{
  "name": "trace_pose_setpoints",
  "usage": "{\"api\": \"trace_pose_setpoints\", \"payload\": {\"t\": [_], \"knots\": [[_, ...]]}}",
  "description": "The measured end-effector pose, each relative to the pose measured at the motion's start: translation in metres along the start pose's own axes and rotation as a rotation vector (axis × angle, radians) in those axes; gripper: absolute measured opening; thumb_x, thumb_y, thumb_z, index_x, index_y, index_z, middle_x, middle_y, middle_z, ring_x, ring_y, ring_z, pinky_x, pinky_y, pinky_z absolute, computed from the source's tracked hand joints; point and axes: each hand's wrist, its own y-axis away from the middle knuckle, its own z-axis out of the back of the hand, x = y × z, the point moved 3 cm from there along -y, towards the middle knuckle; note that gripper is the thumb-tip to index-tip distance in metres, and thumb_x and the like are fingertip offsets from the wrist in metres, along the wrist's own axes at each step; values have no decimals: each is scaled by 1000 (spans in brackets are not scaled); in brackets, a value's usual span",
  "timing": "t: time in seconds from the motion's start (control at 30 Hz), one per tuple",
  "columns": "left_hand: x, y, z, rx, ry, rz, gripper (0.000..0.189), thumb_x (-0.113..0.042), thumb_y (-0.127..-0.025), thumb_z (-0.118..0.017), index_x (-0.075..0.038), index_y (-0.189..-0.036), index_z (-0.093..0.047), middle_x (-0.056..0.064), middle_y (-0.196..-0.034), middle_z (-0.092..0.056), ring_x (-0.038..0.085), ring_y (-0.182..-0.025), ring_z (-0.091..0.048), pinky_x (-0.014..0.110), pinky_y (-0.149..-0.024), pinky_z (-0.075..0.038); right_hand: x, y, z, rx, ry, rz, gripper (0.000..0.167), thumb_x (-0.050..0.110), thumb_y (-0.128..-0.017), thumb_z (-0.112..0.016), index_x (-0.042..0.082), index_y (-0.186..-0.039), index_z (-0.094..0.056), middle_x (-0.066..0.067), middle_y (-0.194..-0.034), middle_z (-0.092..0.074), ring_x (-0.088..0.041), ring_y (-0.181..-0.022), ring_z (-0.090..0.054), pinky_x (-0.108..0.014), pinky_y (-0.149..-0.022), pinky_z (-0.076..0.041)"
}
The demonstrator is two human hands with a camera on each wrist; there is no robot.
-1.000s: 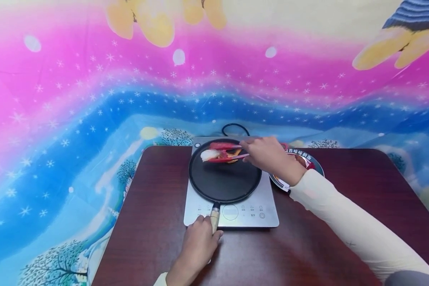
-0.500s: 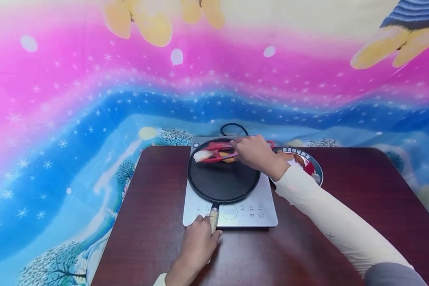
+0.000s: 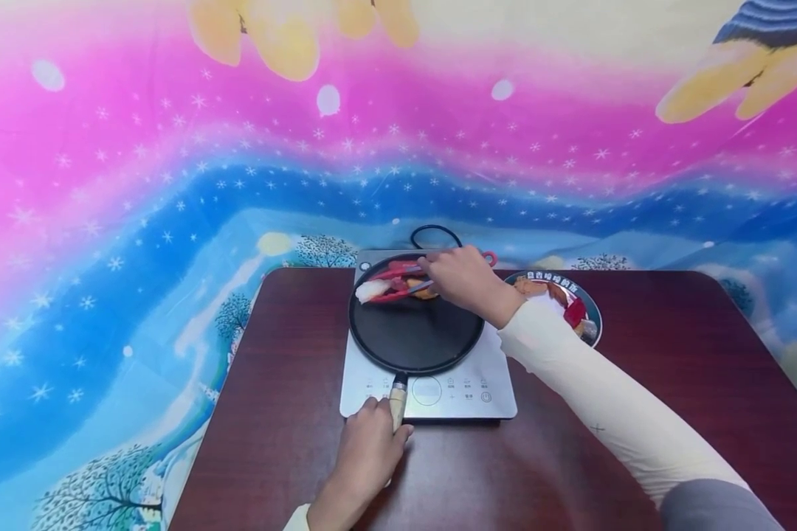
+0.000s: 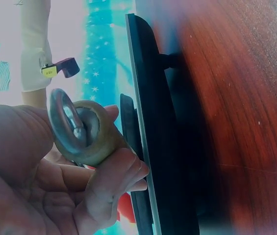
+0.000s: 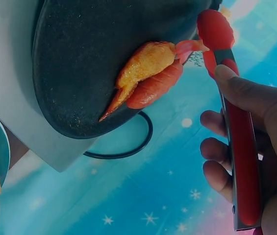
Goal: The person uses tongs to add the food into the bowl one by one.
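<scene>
My left hand grips the pale handle of a black frying pan. In the left wrist view its fingers wrap the handle near the metal hanging ring. Over the pan's far left, my right hand holds red-tipped tongs. Between the tips is a piece of food, white at one end and pinkish at the other. A browned chicken wing and a red sausage-like piece lie side by side in the pan, partly behind the tongs in the head view.
The pan sits on a silver induction cooker with a black cord behind it. Right of the cooker, a dark-rimmed plate bears several pieces of food, partly behind the right arm. A patterned cloth hangs behind the table.
My right hand has moved left over the pan with the tongs and the white-ended piece, uncovering more of the plate. The left hand stays on the handle.
</scene>
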Motion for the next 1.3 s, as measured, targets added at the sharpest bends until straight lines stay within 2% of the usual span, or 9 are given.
{"api": "trace_pose_setpoints", "payload": {"t": [0.17, 0.37, 0.6, 0.87, 1.2, 1.3], "knots": [[1, 0, -1, 8, 2, 1, 37, -23, -76, -90, 5, -91, -72, 7, -74, -59, 22, -60, -60, 37, -57, -51, 0, -4, -3, -13, 11, 13, 31, 28, -91, -79, 11, -117, -74, -5, -95, -75, -16, -52, -48, -29, -45, -41], [1, 1, -2, 16, -2, 7, 39, -24, -76, -90, 6, -93, -72, 8, -74, -60, 22, -61, -61, 37, -57, -51, 2, -7, -7, 18, 12, 15, 32, 27, -92, -78, 11, -120, -74, -5, -99, -76, -16, -58, -53, -29, -48, -43], [1, 0, -1, 7, 2, 13, 38, -24, -77, -89, 5, -94, -72, 7, -75, -60, 22, -60, -61, 37, -57, -51, 2, -10, -9, 5, 14, 35, 28, 27, -91, -79, 11, -114, -74, -5, -95, -74, -18, -63, -60, -32, -51, -48], [0, 0, -1, 5, 8, 7, 37, -24, -76, -89, 4, -92, -72, 6, -74, -59, 22, -60, -61, 36, -57, -50, -3, -11, -13, 58, -23, 12, 32, 33, -90, -80, 12, -115, -74, -6, -96, -74, -18, -62, -59, -30, -51, -47], [-1, 0, 0, 17, 12, 13, 36, -22, -77, -89, 6, -92, -72, 7, -73, -59, 22, -60, -62, 37, -57, -51, -8, -11, -16, 95, -66, -10, 36, 33, -92, -78, 11, -120, -72, -7, -101, -74, -19, -64, -58, -34, -54, -50], [-1, -1, 1, 15, 11, 11, 35, -21, -77, -89, 6, -91, -72, 7, -73, -59, 23, -60, -62, 38, -57, -51, -8, -11, -18, 108, -73, -19, 40, 33, -93, -77, 11, -126, -71, -8, -108, -74, -20, -70, -63, -35, -57, -52]]}}
